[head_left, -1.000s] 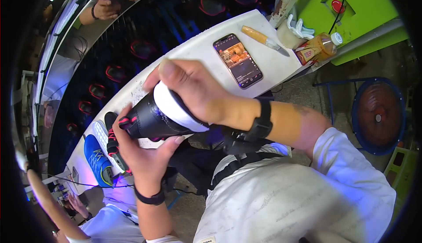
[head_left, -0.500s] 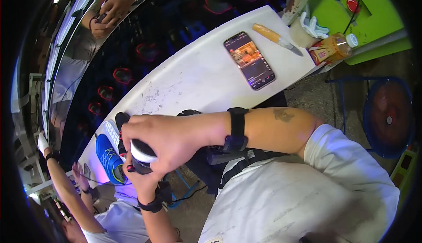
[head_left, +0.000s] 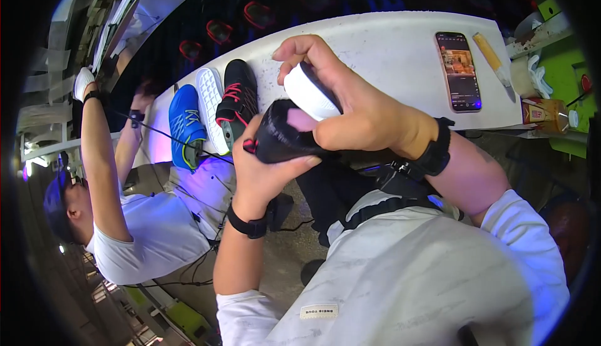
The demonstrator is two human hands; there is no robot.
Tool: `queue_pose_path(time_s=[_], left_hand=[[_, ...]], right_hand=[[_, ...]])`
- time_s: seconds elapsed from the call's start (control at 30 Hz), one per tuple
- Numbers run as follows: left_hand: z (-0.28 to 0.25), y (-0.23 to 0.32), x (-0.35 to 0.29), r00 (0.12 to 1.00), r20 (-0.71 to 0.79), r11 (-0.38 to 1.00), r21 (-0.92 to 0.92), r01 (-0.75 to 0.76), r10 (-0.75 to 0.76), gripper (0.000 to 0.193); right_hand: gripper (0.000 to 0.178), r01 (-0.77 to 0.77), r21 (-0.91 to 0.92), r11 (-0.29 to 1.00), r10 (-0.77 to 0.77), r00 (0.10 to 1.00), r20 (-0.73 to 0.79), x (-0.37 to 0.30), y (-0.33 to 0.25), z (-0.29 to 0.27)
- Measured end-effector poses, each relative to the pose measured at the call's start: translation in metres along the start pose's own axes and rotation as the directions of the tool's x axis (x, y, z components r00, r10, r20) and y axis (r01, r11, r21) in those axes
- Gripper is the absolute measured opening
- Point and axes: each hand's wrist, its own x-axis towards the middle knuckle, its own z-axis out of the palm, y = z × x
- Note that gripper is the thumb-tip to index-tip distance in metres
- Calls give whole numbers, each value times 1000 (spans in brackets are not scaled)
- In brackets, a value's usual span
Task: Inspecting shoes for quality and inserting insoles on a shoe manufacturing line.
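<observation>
My left hand point(head_left: 253, 174) is wrapped round the heel end of a black shoe upper point(head_left: 282, 136), which has a small red tab by my fingers. Between the thumb and fingers of my right hand point(head_left: 360, 111) is a white shoe sole point(head_left: 308, 94), tilted over the upper's underside. A pale pinkish patch shows on the upper beneath it. Whether sole and upper touch is hidden by my right thumb. Beyond my left hand, a black shoe point(head_left: 240, 92) with red laces, another white sole point(head_left: 210, 105) and a blue shoe point(head_left: 185, 120) lie side by side.
On the white table point(head_left: 388, 45) are a phone point(head_left: 459, 73) and a wooden-handled knife point(head_left: 489, 58). A bottle point(head_left: 544, 114) and gloves in a pot point(head_left: 526, 77) stand at the right end. A co-worker point(head_left: 147, 233) reaches up at left. Red-rimmed shapes point(head_left: 219, 31) show in the dark area behind.
The view has swung left, bringing more of the co-worker and the shoes into sight. My hands have drawn apart somewhat, and the white sole and the upper's underside now show more fully.
</observation>
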Motion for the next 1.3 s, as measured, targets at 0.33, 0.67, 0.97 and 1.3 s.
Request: queue_pose_path(time_s=[0.33,0.67,0.97,1.3], left_hand=[[59,87,54,944,185,719,612,-329,274,63],[61,65,74,901,120,718,563,-408,418,77],[6,31,2,958,130,962,62,-264,255,66],[62,7,1,990,138,968,-247,35,0,81]], right_hand=[[81,13,-226,974,-47,988,-147,-30,-53,-41],[54,50,87,995,-37,989,-145,-19,-39,-54],[94,100,-963,249,-412,911,-12,-78,26,-15],[137,-71,-628,775,27,996,-79,-99,22,-19]])
